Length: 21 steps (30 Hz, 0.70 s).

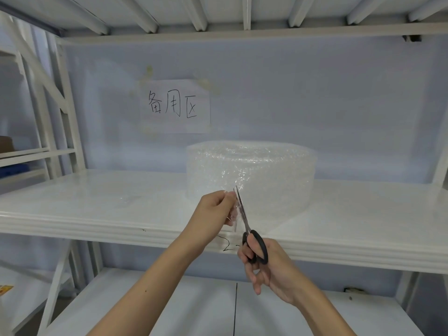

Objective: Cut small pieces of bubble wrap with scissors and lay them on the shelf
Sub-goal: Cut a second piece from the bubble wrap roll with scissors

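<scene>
Left hand (214,209) pinches a bubble wrap strip (234,214) from the roll (252,173) on the shelf (97,214). Right hand (263,263) grips black-handled scissors (249,231), blades against the strip.

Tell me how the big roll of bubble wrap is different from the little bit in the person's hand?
The bubble wrap roll is big and round; the small strip is thin and flat. The roll stands on the shelf by itself; the strip is pinched in the left hand. Nothing touches the roll's top, while the scissors in the right hand cut beside the strip. Both are clear and bubbly.
</scene>
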Tool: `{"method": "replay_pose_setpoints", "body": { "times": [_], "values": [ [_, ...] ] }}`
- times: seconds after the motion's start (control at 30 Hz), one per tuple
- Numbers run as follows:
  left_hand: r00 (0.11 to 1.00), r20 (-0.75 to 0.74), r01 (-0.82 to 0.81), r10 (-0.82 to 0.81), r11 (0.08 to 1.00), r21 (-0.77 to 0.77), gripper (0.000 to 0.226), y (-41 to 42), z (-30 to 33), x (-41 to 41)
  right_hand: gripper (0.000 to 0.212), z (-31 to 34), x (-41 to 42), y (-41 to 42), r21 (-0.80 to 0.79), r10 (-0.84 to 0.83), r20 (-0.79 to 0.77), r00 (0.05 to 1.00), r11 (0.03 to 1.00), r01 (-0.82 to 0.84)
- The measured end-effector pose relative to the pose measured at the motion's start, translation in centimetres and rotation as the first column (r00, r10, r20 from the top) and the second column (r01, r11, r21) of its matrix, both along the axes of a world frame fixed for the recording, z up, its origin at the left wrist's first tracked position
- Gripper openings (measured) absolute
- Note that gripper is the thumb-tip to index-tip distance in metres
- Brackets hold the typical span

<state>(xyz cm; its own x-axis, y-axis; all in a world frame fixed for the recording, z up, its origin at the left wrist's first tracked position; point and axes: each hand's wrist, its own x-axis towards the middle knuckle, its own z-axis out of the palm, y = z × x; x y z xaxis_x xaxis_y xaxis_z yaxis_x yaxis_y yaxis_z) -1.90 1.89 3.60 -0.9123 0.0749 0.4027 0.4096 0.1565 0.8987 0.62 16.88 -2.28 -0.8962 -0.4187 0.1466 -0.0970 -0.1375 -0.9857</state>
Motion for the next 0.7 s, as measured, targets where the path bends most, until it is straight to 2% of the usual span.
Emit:
{"method": "replay_pose_setpoints", "body": {
  "times": [0.17,0.33,0.7],
  "values": [
    [0.998,-0.067,-0.021,0.019,0.999,-0.030,0.039,-0.1,-0.1,0.2,0.042,1.1,-0.4,0.0,0.023,-0.007,-0.015,1.000,1.000,0.007],
    [0.988,-0.148,-0.048,0.043,0.998,-0.030,0.037,0.2,-0.4,0.5,0.048,0.7,-0.3,0.1,0.013,0.027,0.039,0.999,1.000,-0.028],
    [0.986,-0.166,-0.002,-0.008,0.998,-0.057,0.035,0.3,-1.0,0.5,0.052,2.1,-0.6,0.0,0.006,0.072,0.045,0.996,0.997,-0.072]
  ]
}}
